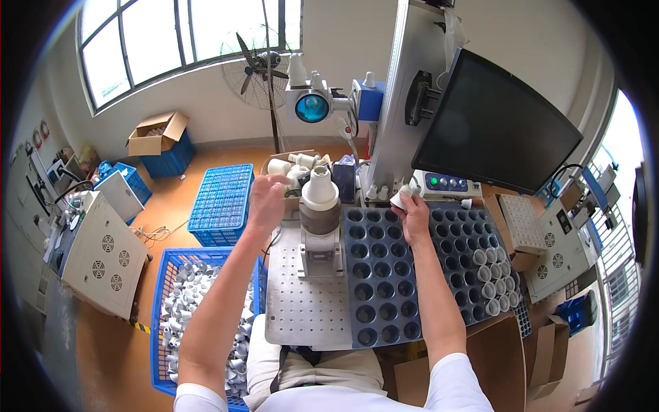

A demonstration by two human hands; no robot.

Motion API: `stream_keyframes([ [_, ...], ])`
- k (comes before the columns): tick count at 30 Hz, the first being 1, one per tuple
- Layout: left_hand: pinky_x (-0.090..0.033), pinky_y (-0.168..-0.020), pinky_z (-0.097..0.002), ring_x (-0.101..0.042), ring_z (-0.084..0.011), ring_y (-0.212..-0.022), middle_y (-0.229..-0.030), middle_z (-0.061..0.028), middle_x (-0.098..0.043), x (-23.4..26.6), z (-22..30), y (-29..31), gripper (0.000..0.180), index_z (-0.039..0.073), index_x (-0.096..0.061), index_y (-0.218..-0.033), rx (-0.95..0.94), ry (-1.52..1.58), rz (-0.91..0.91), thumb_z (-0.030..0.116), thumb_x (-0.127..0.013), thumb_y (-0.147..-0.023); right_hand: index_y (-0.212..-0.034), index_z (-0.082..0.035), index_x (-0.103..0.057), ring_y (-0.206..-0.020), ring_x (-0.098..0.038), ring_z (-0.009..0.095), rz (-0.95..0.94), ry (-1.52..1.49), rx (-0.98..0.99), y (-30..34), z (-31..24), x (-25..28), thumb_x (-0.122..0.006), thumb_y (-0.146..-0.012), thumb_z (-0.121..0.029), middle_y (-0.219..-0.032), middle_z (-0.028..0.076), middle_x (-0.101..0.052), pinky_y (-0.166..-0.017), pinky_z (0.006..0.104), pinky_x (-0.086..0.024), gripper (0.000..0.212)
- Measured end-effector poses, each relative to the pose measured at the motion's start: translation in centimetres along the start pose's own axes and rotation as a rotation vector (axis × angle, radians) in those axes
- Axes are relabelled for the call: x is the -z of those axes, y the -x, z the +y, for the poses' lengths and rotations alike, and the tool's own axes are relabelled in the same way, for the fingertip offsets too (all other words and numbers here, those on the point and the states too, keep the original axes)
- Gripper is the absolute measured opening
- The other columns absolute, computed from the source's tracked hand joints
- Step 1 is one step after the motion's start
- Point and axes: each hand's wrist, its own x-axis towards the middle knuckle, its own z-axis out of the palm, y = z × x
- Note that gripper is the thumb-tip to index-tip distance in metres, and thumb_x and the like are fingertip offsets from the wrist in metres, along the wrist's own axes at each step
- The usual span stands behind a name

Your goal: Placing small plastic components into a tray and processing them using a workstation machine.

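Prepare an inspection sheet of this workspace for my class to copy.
Surface: silver perforated metal plate; dark plastic trays with round pockets to its right.
Work pieces: large white cone-shaped piece upright on a grey cylindrical stand; white hollow round pieces in some pockets.
Clutter: assorted white plastic fittings behind the stand.
Hands: right hand holds a small white conical piece; left hand raised beside the stand, nothing seen in it.
Cables: thin pale cord on the orange floor.
Surroundings: large black monitor, black-bladed fan, blue plastic crate of small white parts.
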Motion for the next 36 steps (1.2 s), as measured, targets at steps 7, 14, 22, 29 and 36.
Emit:
stream_keyframes([
  [7,-0.041,-0.086,-0.0313,-0.053,-0.0222,-0.09,-0.091,-0.0087,-0.048,-4.2,3.3,-5.0,0.034,0.005,-0.069,-0.065,-0.17,-0.346,-0.3,0.011,-0.041,-0.083,-0.111,0.0,-0.06,-0.09,-0.061,0.01,-0.284,-0.069,0.237,3.3,-6.3,-12.1,-0.067,-0.09,-0.021,-0.099,0.004,-0.065,-0.081,0.0262,-0.049,0.031],
  [14,-0.047,-0.054,-0.03,-0.049,-0.0193,-0.052,-0.058,-0.0102,-0.055,9.9,-2.2,-0.3,0.028,0.001,-0.046,-0.046,0.138,0.254,0.097,0.01,-0.035,-0.07,-0.118,0.0,-0.058,-0.093,-0.06,0.009,-0.447,0.132,0.29,7.1,-3.5,-17.0,-0.07,-0.088,-0.023,-0.101,0.005,-0.066,-0.081,0.0243,-0.048,0.04],
  [22,-0.036,-0.056,-0.0477,-0.05,-0.0316,-0.058,-0.065,-0.0185,-0.053,39.6,-30.7,20.4,0.02,-0.008,-0.05,-0.074,0.211,-1.006,0.583,0.011,-0.044,-0.079,-0.118,0.0,-0.056,-0.103,-0.06,0.024,-0.369,0.262,0.544,8.7,-2.5,-18.9,-0.068,-0.087,-0.031,-0.112,0.016,-0.061,-0.089,0.0336,-0.046,0.046],
  [29,-0.038,-0.061,-0.0445,-0.048,-0.0316,-0.065,-0.066,-0.0172,-0.05,20.1,-23.9,15.4,0.019,-0.008,-0.048,-0.08,0.456,-0.565,0.217,0.011,-0.045,-0.079,-0.12,0.001,-0.056,-0.103,-0.059,0.029,-0.025,0.801,0.58,6.1,-2.0,0.7,-0.066,-0.083,-0.026,-0.119,0.018,-0.059,-0.091,0.0374,-0.046,0.046],
  [36,-0.039,-0.074,-0.0469,-0.049,-0.0361,-0.075,-0.073,-0.02,-0.05,9.8,-26.4,14.7,0.014,-0.005,-0.045,-0.077,0.317,-0.503,-0.138,0.01,-0.044,-0.075,-0.134,-0.011,-0.05,-0.128,-0.044,0.032,-0.02,1.773,-0.121,3.5,-9.6,19.3,-0.072,-0.072,-0.037,-0.136,0.015,-0.05,-0.105,0.0417,-0.037,0.071],
])
